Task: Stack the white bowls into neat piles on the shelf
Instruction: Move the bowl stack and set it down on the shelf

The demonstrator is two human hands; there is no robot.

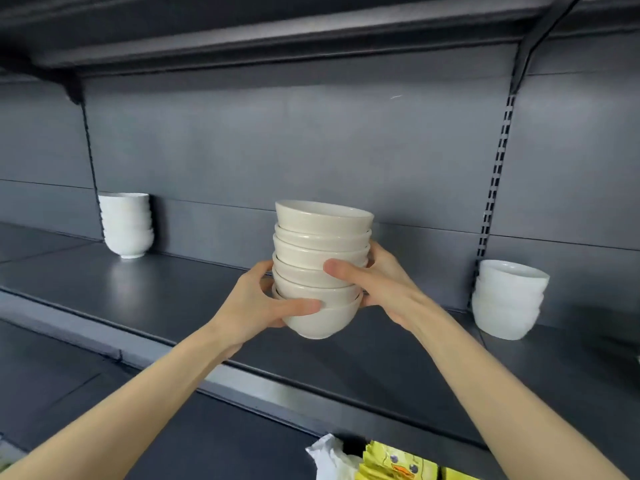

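A stack of several cream-white bowls (320, 244) hangs in the air above the dark grey shelf (173, 289), leaning a little to the left. My left hand (263, 299) grips the lowest bowls from the left, thumb across the front. My right hand (377, 282) grips the middle of the stack from the right, thumb in front and fingers behind. Two more piles of white bowls stand on the shelf: one at the back left (127, 225), one at the right (508, 299).
A shelf board above (311, 39) roofs the bay. Slotted uprights (495, 181) and brackets flank it. Below the shelf's front edge (242, 386) sit yellow packets with a duck print (398, 462) and a white wrapper (329, 455).
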